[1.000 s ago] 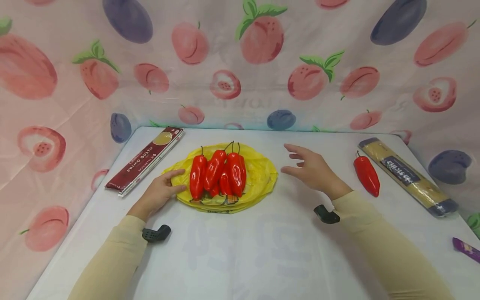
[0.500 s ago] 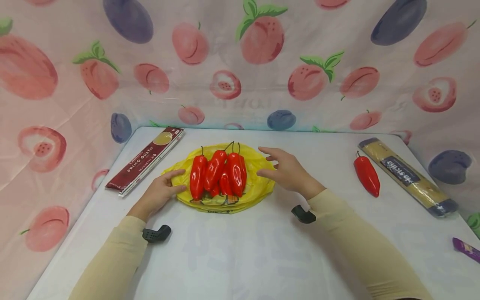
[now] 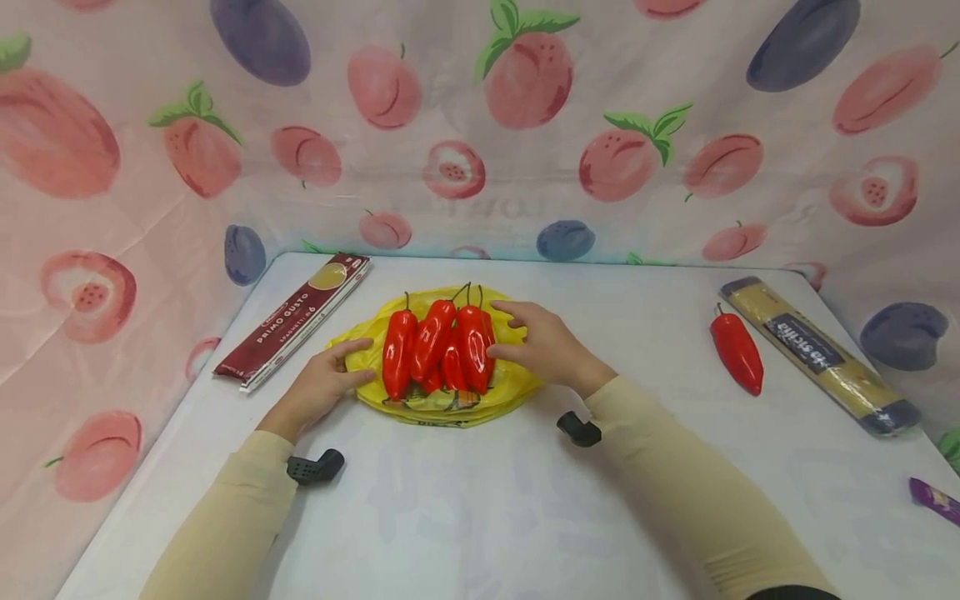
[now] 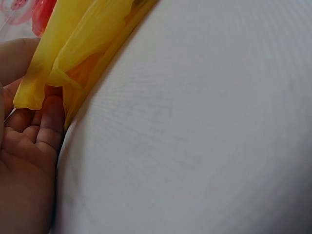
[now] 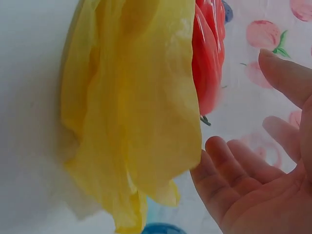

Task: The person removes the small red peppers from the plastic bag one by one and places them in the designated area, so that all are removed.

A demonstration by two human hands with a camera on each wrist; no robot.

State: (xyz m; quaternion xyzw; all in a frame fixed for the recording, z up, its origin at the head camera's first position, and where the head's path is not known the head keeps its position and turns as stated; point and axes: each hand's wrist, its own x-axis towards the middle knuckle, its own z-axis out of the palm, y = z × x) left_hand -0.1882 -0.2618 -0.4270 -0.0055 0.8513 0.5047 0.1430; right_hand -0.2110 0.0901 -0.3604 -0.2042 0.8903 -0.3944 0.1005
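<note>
Looks like a reaching step: the right hand (image 3: 551,346), fingers spread, is by the rightmost of the red peppers (image 3: 432,343) on the yellow bag (image 3: 487,412), contact unclear. Left hand (image 3: 318,385) sits relaxed at the bag's left edge. Next probably wants a right-hand pinch.

My sleeves (image 3: 232,500) are beige, the table (image 3: 465,521) white, the peppers (image 3: 431,337) glossy red, the bag (image 3: 513,392) beneath them yellow with dark print. A maroon packet (image 3: 288,325) lies near the left edge; a golden, navy-ended packet (image 3: 821,357) and purple wrapper (image 3: 933,500) near the right; pink-and-blue fruit patterns the pale pink cloth (image 3: 517,167) behind the back edge.
</note>
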